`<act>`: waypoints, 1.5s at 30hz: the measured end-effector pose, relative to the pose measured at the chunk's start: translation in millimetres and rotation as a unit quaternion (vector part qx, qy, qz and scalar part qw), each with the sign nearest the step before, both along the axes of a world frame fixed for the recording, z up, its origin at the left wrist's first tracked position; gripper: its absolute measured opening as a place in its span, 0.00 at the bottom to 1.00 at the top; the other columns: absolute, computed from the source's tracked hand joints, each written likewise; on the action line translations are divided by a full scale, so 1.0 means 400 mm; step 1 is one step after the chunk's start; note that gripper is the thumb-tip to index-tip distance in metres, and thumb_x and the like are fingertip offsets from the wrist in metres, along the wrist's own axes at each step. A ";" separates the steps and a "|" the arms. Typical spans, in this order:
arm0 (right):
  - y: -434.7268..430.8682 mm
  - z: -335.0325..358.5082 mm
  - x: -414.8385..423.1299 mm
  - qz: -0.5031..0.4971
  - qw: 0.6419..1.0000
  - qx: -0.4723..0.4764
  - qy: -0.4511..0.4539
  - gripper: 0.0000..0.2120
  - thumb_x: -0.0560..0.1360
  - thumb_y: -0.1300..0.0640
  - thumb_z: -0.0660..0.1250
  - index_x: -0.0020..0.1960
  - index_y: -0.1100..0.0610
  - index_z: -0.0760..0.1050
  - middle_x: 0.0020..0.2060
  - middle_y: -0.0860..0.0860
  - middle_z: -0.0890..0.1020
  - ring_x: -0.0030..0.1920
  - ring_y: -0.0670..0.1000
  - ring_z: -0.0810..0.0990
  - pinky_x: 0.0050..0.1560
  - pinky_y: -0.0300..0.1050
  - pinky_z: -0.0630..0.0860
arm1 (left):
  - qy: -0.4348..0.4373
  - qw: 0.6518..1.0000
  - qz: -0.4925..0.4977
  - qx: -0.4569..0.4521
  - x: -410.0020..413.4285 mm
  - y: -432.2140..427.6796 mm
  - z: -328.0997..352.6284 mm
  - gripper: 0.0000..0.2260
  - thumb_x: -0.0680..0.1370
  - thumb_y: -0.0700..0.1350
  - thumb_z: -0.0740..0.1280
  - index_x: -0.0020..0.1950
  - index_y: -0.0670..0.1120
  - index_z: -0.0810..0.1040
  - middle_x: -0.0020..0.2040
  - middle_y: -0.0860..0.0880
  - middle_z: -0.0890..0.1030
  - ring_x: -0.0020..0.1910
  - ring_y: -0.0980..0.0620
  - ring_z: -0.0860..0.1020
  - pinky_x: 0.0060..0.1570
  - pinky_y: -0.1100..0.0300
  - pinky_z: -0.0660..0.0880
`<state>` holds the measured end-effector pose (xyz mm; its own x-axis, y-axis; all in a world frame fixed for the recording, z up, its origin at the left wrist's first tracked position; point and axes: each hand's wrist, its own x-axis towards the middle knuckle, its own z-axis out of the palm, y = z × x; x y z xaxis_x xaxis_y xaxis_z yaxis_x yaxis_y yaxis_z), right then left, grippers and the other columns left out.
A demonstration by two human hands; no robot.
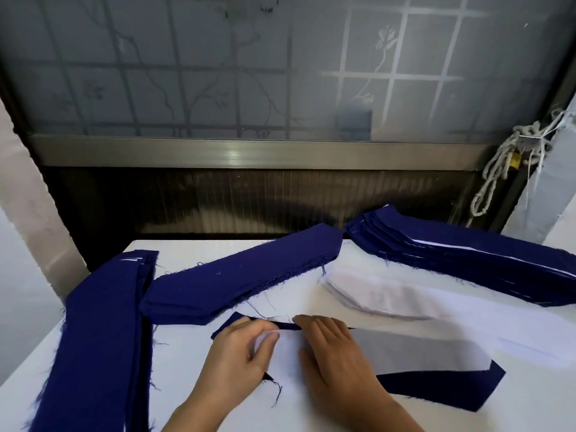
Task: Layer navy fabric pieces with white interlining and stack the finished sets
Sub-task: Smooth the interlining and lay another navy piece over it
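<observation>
- Head view, the working set: low in the middle of the table point(530, 385) I see a navy piece point(436, 391) lying flat with a white sheet point(420, 347) on top. The navy shows along the near edge, at the pointed right end and at the left tip.
- Left hand point(240, 353): it sits at the left end of the set with its fingers curled. From here it looks to pinch the left edge of the white sheet between thumb and fingertips.
- Right hand point(333, 353): just beside the left one, at its 3 o'clock. It lies flat with straight fingers and presses the white sheet down onto the navy piece.
- Pile of white sheets point(374, 294): at 1 o'clock from the hands, close by, fanned a little at its edges.
- Middle navy pile point(243, 282): at 11 o'clock from the hands, lying slantwise with frayed threads along its near edge.
- Left navy pile point(96, 338): at 9 o'clock, running along the table's left edge toward me.
- Finished pile point(467, 254): at 2 o'clock on the far right of the table, navy layers with thin white edges showing between them.
- Behind the table, at 12 o'clock, I see a frosted window point(218, 73) with a grid and a branch pattern.
- A knotted rope point(498, 169) hangs at the window's right side.
</observation>
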<state>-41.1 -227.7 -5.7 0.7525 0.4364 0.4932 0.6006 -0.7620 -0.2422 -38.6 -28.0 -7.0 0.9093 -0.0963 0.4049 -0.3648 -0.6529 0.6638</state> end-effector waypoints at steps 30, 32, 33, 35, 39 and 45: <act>-0.384 0.039 -0.085 -0.452 0.865 0.204 0.081 0.13 0.72 0.65 0.65 0.55 0.56 0.73 0.30 0.50 0.78 0.37 0.60 0.75 0.47 0.57 0.73 | 0.069 0.959 0.271 -0.043 -0.004 0.027 0.021 0.11 0.79 0.50 0.66 0.37 0.54 0.75 0.29 0.52 0.78 0.32 0.53 0.76 0.31 0.57 0.71; -0.383 0.039 -0.084 -0.461 0.864 0.168 0.115 0.16 0.70 0.64 0.65 0.57 0.55 0.73 0.32 0.52 0.78 0.37 0.60 0.74 0.40 0.51 0.70 | 0.079 0.959 0.274 -0.004 0.000 0.024 0.017 0.12 0.79 0.48 0.66 0.35 0.52 0.75 0.29 0.51 0.77 0.31 0.52 0.75 0.30 0.57 0.70; -0.382 0.039 -0.083 -0.467 0.861 0.160 0.124 0.17 0.70 0.64 0.64 0.58 0.55 0.73 0.33 0.53 0.77 0.38 0.60 0.74 0.38 0.49 0.69 | 0.080 0.957 0.278 0.016 0.003 0.024 0.016 0.12 0.78 0.48 0.66 0.34 0.51 0.74 0.30 0.50 0.76 0.31 0.51 0.75 0.29 0.58 0.69; -0.378 0.036 -0.084 -0.478 0.856 0.151 0.127 0.19 0.69 0.63 0.64 0.59 0.55 0.72 0.34 0.54 0.76 0.39 0.59 0.74 0.36 0.48 0.67 | 0.078 0.954 0.285 0.046 0.009 0.022 0.017 0.12 0.79 0.48 0.66 0.34 0.51 0.74 0.32 0.51 0.76 0.31 0.53 0.74 0.29 0.58 0.67; -0.368 0.037 -0.087 -0.489 0.853 0.134 0.122 0.19 0.69 0.64 0.64 0.60 0.56 0.73 0.33 0.54 0.75 0.41 0.60 0.74 0.37 0.49 0.68 | 0.075 0.952 0.287 0.075 0.014 0.022 0.017 0.09 0.80 0.50 0.65 0.39 0.52 0.75 0.35 0.53 0.77 0.33 0.54 0.74 0.30 0.58 0.65; -0.363 0.038 -0.083 -0.499 0.851 0.118 0.113 0.19 0.69 0.65 0.65 0.59 0.59 0.74 0.37 0.58 0.78 0.46 0.62 0.74 0.39 0.50 0.69 | 0.078 0.949 0.296 0.078 0.011 0.020 0.018 0.09 0.80 0.52 0.65 0.41 0.53 0.74 0.36 0.54 0.76 0.33 0.55 0.72 0.30 0.58 0.63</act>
<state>-74.2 -373.1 9.4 0.7780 -0.5665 0.2719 -0.3989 -0.7796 -0.4828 -34.1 -19.9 0.1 0.8703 0.4022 0.2841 0.1909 -0.8074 0.5583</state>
